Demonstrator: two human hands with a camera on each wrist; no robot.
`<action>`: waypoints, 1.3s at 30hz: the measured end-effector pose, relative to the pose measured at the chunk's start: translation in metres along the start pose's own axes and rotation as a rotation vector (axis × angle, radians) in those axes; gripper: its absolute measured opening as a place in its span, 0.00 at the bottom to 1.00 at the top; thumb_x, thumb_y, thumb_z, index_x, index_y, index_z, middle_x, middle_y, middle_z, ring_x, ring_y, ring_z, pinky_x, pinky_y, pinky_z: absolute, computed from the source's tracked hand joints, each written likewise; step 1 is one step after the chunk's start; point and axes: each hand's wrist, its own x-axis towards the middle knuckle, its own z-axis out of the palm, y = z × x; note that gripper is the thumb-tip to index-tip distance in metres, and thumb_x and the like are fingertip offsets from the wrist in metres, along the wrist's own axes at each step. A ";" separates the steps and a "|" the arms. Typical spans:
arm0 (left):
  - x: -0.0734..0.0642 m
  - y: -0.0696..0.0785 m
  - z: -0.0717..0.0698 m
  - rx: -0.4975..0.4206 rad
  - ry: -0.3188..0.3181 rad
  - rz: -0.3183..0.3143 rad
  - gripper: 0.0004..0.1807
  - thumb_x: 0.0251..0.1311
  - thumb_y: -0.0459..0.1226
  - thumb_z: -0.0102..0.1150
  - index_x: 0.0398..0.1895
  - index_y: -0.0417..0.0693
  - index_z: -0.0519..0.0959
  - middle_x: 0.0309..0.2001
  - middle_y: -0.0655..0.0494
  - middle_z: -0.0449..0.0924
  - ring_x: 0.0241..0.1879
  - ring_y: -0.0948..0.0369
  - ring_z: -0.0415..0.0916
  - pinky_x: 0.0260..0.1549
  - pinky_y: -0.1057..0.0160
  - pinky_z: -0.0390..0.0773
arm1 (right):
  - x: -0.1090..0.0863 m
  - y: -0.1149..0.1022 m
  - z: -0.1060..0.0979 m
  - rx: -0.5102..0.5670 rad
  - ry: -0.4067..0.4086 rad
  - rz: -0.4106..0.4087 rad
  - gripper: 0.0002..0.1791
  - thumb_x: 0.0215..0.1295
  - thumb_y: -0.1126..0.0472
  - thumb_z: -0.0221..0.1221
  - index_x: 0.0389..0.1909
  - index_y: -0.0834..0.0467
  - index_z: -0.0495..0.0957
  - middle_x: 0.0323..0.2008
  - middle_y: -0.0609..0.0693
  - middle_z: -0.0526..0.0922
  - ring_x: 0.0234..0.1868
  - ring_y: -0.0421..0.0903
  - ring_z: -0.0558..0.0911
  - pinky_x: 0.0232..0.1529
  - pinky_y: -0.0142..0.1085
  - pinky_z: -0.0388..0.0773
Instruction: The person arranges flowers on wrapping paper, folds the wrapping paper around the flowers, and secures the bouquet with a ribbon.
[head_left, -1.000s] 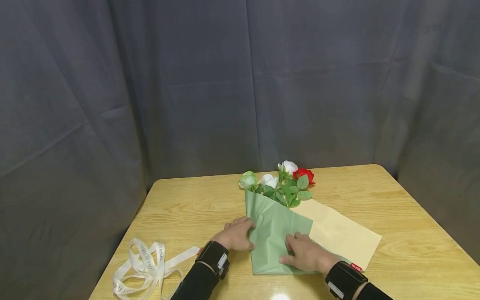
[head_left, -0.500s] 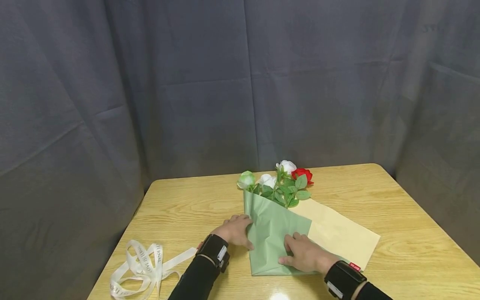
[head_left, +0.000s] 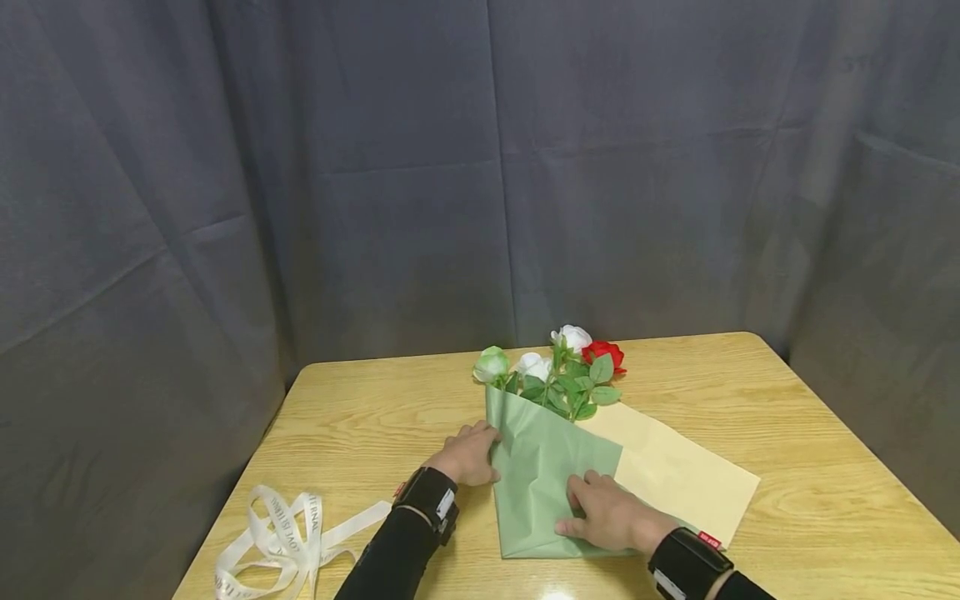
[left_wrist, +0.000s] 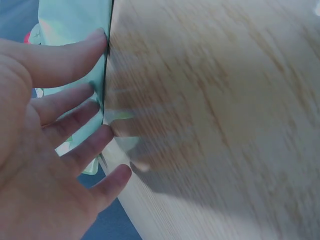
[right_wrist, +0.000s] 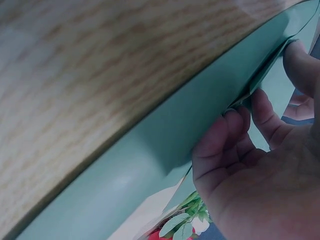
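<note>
A green wrapping paper point(head_left: 528, 467) lies folded over the stems of several roses, whose heads stick out at its top. One rose is pale green point(head_left: 492, 365), one red point(head_left: 603, 356), two white point(head_left: 573, 337). My left hand point(head_left: 463, 455) touches the paper's left edge with loosely spread fingers; in the left wrist view the thumb point(left_wrist: 70, 60) lies along that edge. My right hand point(head_left: 609, 510) presses the lower right of the folded paper. In the right wrist view, its bent fingertips point(right_wrist: 232, 125) rest against the flap, thumb apart from them.
Cream paper point(head_left: 686, 471) extends from beneath the green wrap to the right. A loosely coiled white printed ribbon point(head_left: 288, 533) lies at the table's front left. Grey curtains point(head_left: 405, 183) stand behind and beside the wooden table point(head_left: 840, 492).
The left hand has shifted slightly up along the paper's left edge. The right hand stays on the paper, and the wrap and roses look the same.
</note>
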 end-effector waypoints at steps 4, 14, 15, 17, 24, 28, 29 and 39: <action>0.001 0.001 -0.002 0.003 -0.050 -0.019 0.41 0.60 0.43 0.71 0.75 0.44 0.66 0.75 0.51 0.61 0.74 0.48 0.56 0.68 0.41 0.61 | -0.001 0.001 0.000 0.013 -0.007 0.001 0.21 0.64 0.45 0.67 0.34 0.52 0.66 0.33 0.49 0.65 0.36 0.49 0.64 0.36 0.43 0.65; 0.006 0.003 -0.006 -0.004 -0.052 -0.024 0.37 0.59 0.36 0.56 0.75 0.44 0.65 0.76 0.50 0.60 0.74 0.48 0.54 0.68 0.42 0.58 | 0.000 0.002 -0.005 -0.007 -0.002 -0.005 0.21 0.64 0.45 0.67 0.34 0.52 0.67 0.33 0.49 0.66 0.36 0.48 0.65 0.36 0.43 0.66; 0.008 0.003 -0.005 -0.010 -0.039 -0.025 0.35 0.62 0.36 0.54 0.75 0.44 0.65 0.75 0.49 0.61 0.73 0.48 0.55 0.68 0.42 0.59 | 0.000 0.002 -0.006 -0.003 -0.003 -0.005 0.21 0.64 0.45 0.67 0.34 0.52 0.67 0.33 0.49 0.66 0.36 0.49 0.65 0.36 0.43 0.65; 0.011 0.003 -0.003 -0.015 -0.015 -0.027 0.30 0.67 0.36 0.51 0.73 0.44 0.66 0.71 0.49 0.63 0.71 0.48 0.57 0.67 0.42 0.59 | -0.001 0.001 -0.006 0.002 -0.006 -0.005 0.21 0.64 0.45 0.67 0.34 0.52 0.67 0.33 0.49 0.66 0.36 0.49 0.65 0.36 0.43 0.65; 0.017 0.003 -0.005 -0.057 0.024 -0.038 0.25 0.60 0.32 0.59 0.62 0.43 0.71 0.59 0.49 0.69 0.63 0.47 0.62 0.63 0.43 0.63 | -0.001 0.002 -0.004 -0.002 -0.018 -0.006 0.21 0.64 0.43 0.67 0.35 0.51 0.66 0.33 0.49 0.65 0.36 0.48 0.65 0.36 0.43 0.66; 0.022 0.000 -0.005 -0.076 0.019 -0.039 0.36 0.54 0.32 0.60 0.70 0.41 0.68 0.68 0.47 0.67 0.68 0.47 0.60 0.66 0.43 0.61 | -0.001 0.002 -0.004 0.004 -0.021 -0.005 0.21 0.64 0.43 0.67 0.34 0.51 0.66 0.33 0.49 0.65 0.35 0.48 0.65 0.36 0.42 0.66; 0.024 -0.001 -0.004 -0.076 0.012 -0.039 0.38 0.53 0.32 0.60 0.72 0.41 0.66 0.71 0.47 0.66 0.70 0.46 0.58 0.67 0.43 0.60 | -0.001 0.002 -0.004 0.005 -0.023 -0.005 0.21 0.64 0.43 0.67 0.34 0.51 0.66 0.33 0.49 0.65 0.35 0.48 0.65 0.35 0.42 0.66; 0.032 -0.005 -0.005 -0.052 -0.027 -0.077 0.43 0.53 0.38 0.59 0.76 0.42 0.63 0.77 0.48 0.59 0.76 0.45 0.51 0.72 0.40 0.52 | -0.001 0.003 -0.004 -0.012 -0.036 -0.016 0.21 0.64 0.42 0.66 0.35 0.51 0.66 0.33 0.48 0.65 0.35 0.47 0.65 0.35 0.41 0.66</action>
